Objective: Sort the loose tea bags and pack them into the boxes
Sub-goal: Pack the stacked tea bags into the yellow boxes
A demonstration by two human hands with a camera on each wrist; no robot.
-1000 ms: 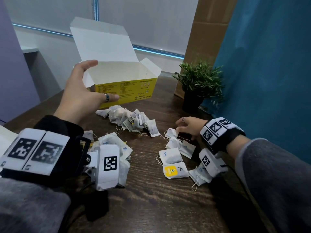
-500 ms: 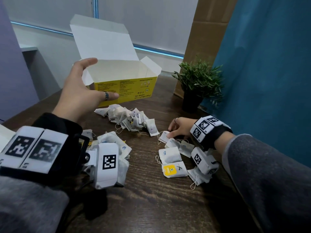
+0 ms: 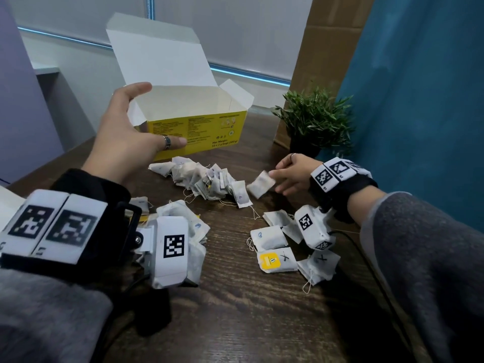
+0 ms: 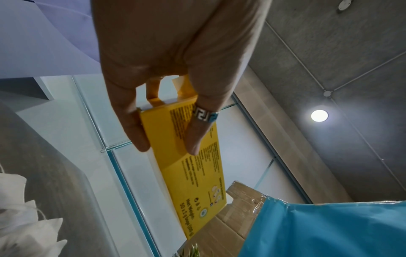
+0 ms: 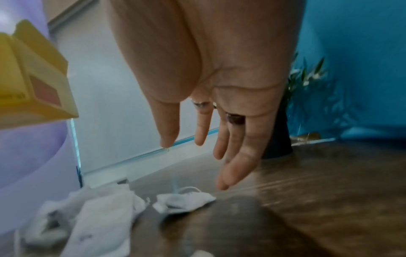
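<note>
- Left hand (image 3: 125, 142) grips the near-left corner of the open yellow cardboard tea box (image 3: 199, 132): thumb with a patterned ring on the yellow front face, fingers over the left end. Same grip in the left wrist view (image 4: 175, 60), box (image 4: 197, 165) running away from the fingers.
- Box stands on the dark wood-grain table (image 3: 248, 310), white lid flap up, at the far side.
- Right hand (image 3: 293, 174) is released, fingers straight and spread, holding nothing. Right wrist view (image 5: 219, 87) confirms: fingertips above the tabletop, apart from the bags.
- One white paper tea bag (image 3: 260, 184), blurred, sits just left of the right fingertips; cannot tell if it touches them. In the wrist view it lies (image 5: 184, 201) below and ahead of the fingers.
- Long heap of loose white tea bags (image 3: 204, 179) lies in front of the box, between the two hands.
- Second pile of white bags (image 3: 191, 226) sits under the left wrist.
- Small group near the right wrist: flat white bags, one carrying a square yellow tag (image 3: 271, 262).
- Small green potted plant (image 3: 314, 119) stands behind the right hand, against a brown cardboard panel (image 3: 327, 48).
</note>
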